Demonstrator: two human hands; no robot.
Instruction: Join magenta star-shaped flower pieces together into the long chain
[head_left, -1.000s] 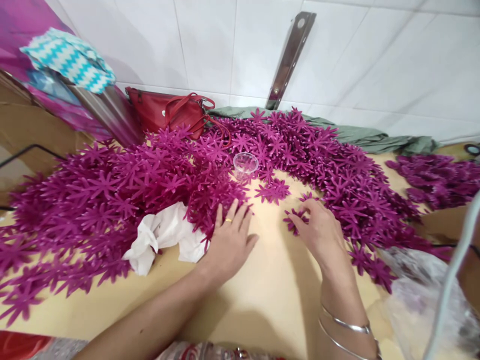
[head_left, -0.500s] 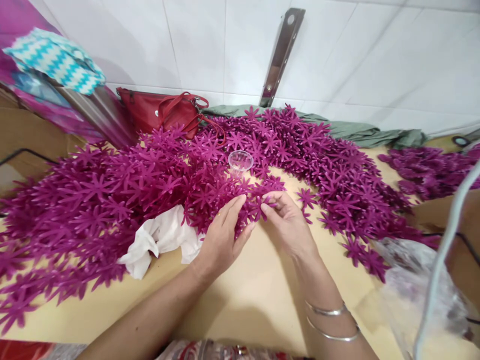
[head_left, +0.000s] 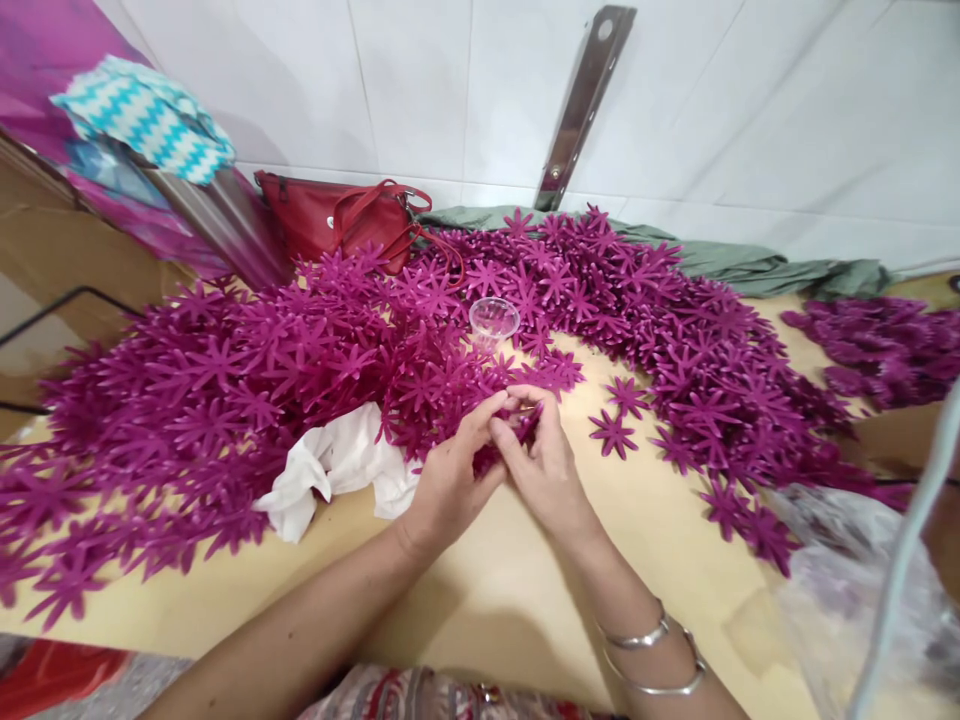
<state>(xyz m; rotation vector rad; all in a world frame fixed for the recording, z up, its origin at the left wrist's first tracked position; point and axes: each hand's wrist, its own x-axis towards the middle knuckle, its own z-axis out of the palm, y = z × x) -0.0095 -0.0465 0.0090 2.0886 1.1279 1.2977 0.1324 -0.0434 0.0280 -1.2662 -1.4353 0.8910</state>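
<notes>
My left hand and my right hand meet at the middle of the tan table, fingertips pinched together on a small bunch of magenta star-shaped flower pieces. A big heap of the same magenta flower pieces curves around my hands from the left, across the back, to the right. A loose flower piece lies flat just right of my right hand. A crumpled white cloth sits against my left hand's outer side. Silver bangles circle my right wrist.
A small clear plastic cup stands among the flowers behind my hands. A red handbag and green cloth lie by the tiled wall. A clear plastic bag sits at the right. A second flower pile lies far right.
My right hand moved left from the loose flowers and joined my left hand, which lifted off the table. Both now pinch a bunch of flower pieces together.
</notes>
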